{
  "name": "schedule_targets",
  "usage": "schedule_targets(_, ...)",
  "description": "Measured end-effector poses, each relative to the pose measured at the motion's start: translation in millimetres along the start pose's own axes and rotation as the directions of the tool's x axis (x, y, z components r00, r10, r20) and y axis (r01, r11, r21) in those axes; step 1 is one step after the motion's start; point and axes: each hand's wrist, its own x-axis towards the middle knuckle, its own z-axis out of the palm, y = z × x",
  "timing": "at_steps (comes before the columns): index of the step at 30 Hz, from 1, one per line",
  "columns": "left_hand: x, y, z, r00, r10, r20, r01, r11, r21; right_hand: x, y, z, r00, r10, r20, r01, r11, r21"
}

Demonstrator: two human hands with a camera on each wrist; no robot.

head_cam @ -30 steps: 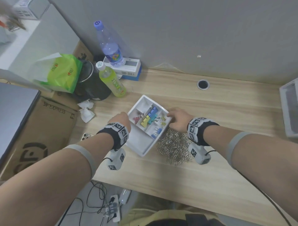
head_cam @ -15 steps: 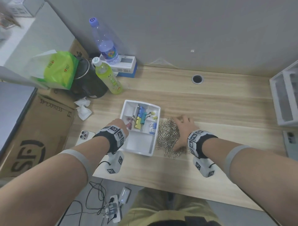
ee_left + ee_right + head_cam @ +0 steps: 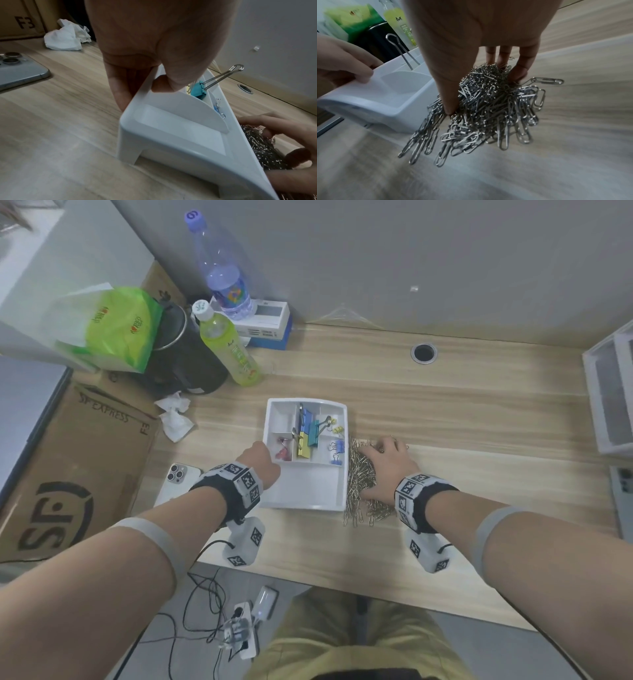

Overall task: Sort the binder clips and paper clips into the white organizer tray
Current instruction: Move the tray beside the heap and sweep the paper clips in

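The right hand (image 3: pixel 387 470) covers part of the paper clips (image 3: pixel 359 474). The far compartments of the white organizer tray (image 3: pixel 171 135) are hidden behind a divider in the left wrist view. The storage unit (image 3: pixel 613 392) is cut off at the head view's right edge.

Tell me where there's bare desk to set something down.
Bare wooden desk runs right of the silver paper clip pile, out to the round cable hole. The near edge is also free. Crowded: the back left, around the green drink bottle.

Left hand (image 3: pixel 262 462) pinching, thumb opposite fingers (image 3: pixel 118 93). Right hand (image 3: pixel 385 470) palm down, fingers (image 3: pixel 520 65) spread and slightly curled.
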Motion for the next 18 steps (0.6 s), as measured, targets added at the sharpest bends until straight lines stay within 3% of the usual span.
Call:
schedule_targets(9, 5.2, 1.7, 2.3, 0.999, -0.011, 0.047, 0.013, 0.999, -0.048, 2.4, -4.4, -1.2, 0.999, -0.001, 0.033, 0.001, 1.0, -0.008)
schedule_targets(18, 5.2, 3.4, 4.3, 0.999, -0.008, 0.039, 0.01, 0.998, -0.068, 6.5, -4.4, -3.0, 0.999, -0.034, 0.031, 0.029, 0.99, 0.137)
